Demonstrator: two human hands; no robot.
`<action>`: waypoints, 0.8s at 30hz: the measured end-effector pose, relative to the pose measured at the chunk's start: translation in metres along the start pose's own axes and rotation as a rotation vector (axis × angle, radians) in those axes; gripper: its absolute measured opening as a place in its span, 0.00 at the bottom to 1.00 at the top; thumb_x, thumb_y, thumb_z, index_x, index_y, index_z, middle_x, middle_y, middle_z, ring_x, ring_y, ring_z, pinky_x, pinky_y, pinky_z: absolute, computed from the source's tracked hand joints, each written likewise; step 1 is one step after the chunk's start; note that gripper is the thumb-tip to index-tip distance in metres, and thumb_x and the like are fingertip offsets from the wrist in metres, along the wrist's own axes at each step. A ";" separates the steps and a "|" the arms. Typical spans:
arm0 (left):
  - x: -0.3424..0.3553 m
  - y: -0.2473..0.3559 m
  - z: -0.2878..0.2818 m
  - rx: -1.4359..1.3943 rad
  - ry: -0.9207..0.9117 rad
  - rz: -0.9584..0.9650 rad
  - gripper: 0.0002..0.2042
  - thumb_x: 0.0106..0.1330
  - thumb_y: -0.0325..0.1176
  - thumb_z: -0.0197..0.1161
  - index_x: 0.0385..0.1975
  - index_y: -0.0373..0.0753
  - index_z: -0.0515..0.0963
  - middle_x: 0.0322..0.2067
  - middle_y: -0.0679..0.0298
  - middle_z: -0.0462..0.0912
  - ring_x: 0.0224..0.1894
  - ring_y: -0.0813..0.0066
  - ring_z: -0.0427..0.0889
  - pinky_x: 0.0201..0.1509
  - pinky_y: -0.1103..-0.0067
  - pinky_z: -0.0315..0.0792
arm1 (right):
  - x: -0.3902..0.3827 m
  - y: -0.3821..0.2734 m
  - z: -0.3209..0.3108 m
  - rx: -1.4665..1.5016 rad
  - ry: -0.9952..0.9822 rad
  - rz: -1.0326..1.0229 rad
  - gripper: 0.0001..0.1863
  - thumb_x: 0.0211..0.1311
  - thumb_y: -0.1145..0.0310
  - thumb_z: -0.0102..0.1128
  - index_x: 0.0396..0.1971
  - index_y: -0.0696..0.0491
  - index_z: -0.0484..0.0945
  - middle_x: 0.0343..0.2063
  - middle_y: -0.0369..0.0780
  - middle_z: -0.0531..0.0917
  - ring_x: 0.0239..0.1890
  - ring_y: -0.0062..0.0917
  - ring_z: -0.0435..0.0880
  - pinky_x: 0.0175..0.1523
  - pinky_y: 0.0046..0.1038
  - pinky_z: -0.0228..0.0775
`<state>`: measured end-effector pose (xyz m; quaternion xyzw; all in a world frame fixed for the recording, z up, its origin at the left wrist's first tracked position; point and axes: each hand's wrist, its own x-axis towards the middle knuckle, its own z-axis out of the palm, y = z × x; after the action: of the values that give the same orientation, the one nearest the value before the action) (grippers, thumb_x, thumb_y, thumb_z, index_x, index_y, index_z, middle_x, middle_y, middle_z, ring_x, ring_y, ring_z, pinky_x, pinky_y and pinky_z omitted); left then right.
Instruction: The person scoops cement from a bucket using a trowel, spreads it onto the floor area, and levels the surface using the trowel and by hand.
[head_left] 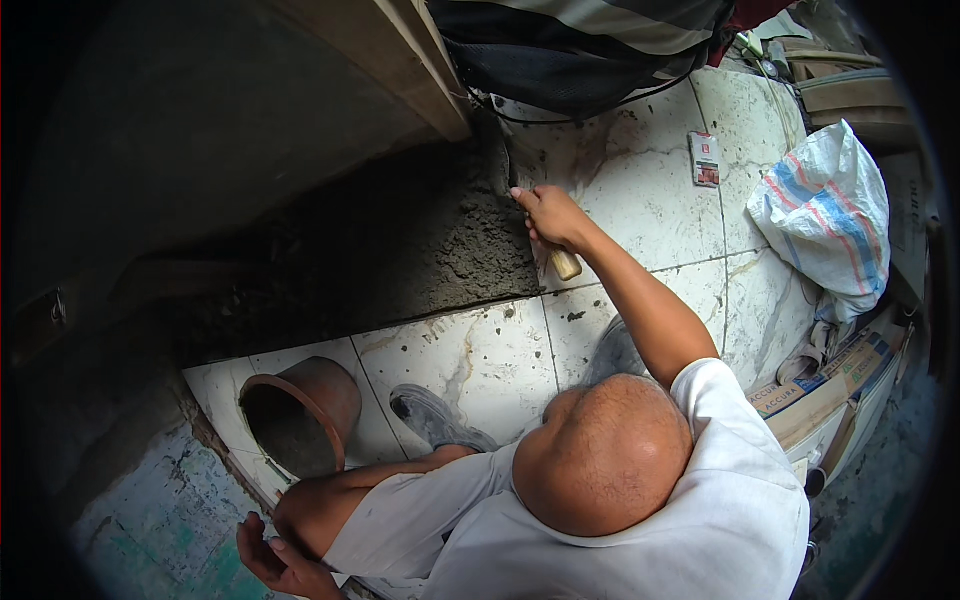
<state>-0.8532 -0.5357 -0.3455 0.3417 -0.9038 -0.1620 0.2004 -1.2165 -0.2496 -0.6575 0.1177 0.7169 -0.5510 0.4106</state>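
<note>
My right hand (553, 215) is wrapped round the wooden handle of a trowel (566, 264), with the arm stretched forward. The trowel's blade reaches away from me to the far right edge of a bed of wet grey mortar (470, 245), where the dark mix partly hides it. Rough and lumpy on the right, the mortar fades into deep shadow on the left and borders white marbled floor tiles (640, 220). At the lower left, my left hand (285, 562) hangs beside my bent knee, palm partly up, fingers loosely curled and apart, holding nothing.
A brown bucket (345, 392) lies tipped on the tiles near my left knee. Wooden boards (425, 60) and a dark striped cloth item (580, 50) stand at the far side. Rightward are a small packet (704, 160), a white woven sack (825, 225) and cardboard pieces (840, 378).
</note>
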 end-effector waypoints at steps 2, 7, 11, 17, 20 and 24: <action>-0.001 0.002 -0.007 0.037 0.008 0.014 0.22 0.70 0.37 0.52 0.59 0.29 0.65 0.52 0.50 0.76 0.55 0.62 0.75 0.61 0.68 0.65 | -0.022 0.011 -0.001 0.000 -0.003 -0.009 0.25 0.69 0.51 0.50 0.30 0.63 0.72 0.18 0.37 0.75 0.16 0.21 0.74 0.22 0.27 0.68; -0.002 0.000 -0.010 0.022 0.041 -0.010 0.22 0.70 0.37 0.52 0.58 0.29 0.65 0.51 0.50 0.76 0.54 0.61 0.75 0.61 0.68 0.66 | -0.036 0.029 0.004 -0.223 0.124 -0.013 0.25 0.69 0.51 0.51 0.27 0.62 0.73 0.17 0.39 0.76 0.16 0.23 0.76 0.25 0.30 0.69; -0.002 -0.005 -0.009 0.014 0.032 0.013 0.22 0.70 0.37 0.52 0.58 0.29 0.65 0.51 0.49 0.76 0.54 0.61 0.75 0.60 0.68 0.66 | 0.013 0.006 0.003 -0.073 0.119 -0.032 0.25 0.69 0.52 0.51 0.26 0.62 0.73 0.17 0.39 0.76 0.16 0.23 0.75 0.25 0.30 0.69; -0.009 -0.005 -0.011 0.028 0.053 -0.027 0.22 0.70 0.37 0.52 0.59 0.29 0.65 0.51 0.50 0.77 0.53 0.62 0.75 0.60 0.68 0.66 | 0.023 -0.001 -0.011 -0.141 0.089 -0.057 0.24 0.69 0.52 0.51 0.28 0.62 0.72 0.16 0.37 0.74 0.15 0.22 0.73 0.21 0.26 0.66; -0.011 -0.001 -0.015 0.016 0.055 -0.048 0.23 0.70 0.38 0.53 0.59 0.29 0.65 0.51 0.50 0.77 0.53 0.62 0.75 0.60 0.68 0.66 | 0.015 -0.013 -0.013 -0.050 0.045 0.017 0.23 0.70 0.52 0.51 0.29 0.60 0.71 0.16 0.35 0.72 0.15 0.20 0.71 0.19 0.24 0.65; -0.011 -0.007 -0.011 0.004 0.076 -0.044 0.22 0.70 0.38 0.53 0.59 0.30 0.66 0.51 0.50 0.77 0.54 0.62 0.75 0.60 0.68 0.66 | -0.016 -0.001 -0.009 0.078 0.012 0.059 0.22 0.69 0.51 0.51 0.31 0.58 0.71 0.17 0.33 0.72 0.16 0.17 0.70 0.20 0.23 0.66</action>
<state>-0.8365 -0.5346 -0.3418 0.3679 -0.8881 -0.1513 0.2303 -1.2112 -0.2370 -0.6454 0.1578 0.6935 -0.5656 0.4174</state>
